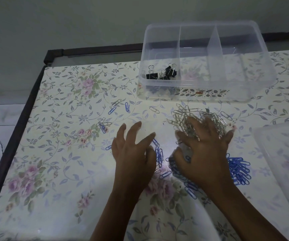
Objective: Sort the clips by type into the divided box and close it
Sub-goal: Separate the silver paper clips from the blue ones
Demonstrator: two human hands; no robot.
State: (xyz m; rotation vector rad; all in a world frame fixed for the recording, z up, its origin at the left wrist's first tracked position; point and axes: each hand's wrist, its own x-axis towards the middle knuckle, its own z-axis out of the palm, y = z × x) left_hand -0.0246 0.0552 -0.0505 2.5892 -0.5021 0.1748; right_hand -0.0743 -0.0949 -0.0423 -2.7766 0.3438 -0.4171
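Observation:
A clear divided box (208, 94) stands at the far side of the table. Its left compartment holds several black binder clips (163, 73); the other two compartments look empty. In front of it lies a heap of silver paper clips (189, 117). My right hand (204, 152) rests flat with spread fingers across that heap and a pile of blue paper clips (239, 169) nearer me. My left hand (133, 150) lies open on the table just left of a short row of blue clips (158, 153), holding nothing.
Stray silver and blue clips (116, 106) are scattered left of the piles. The box's clear lid (284, 153) lies at the right edge. The table (53, 153) has a floral cover and a dark frame along its left and far edges.

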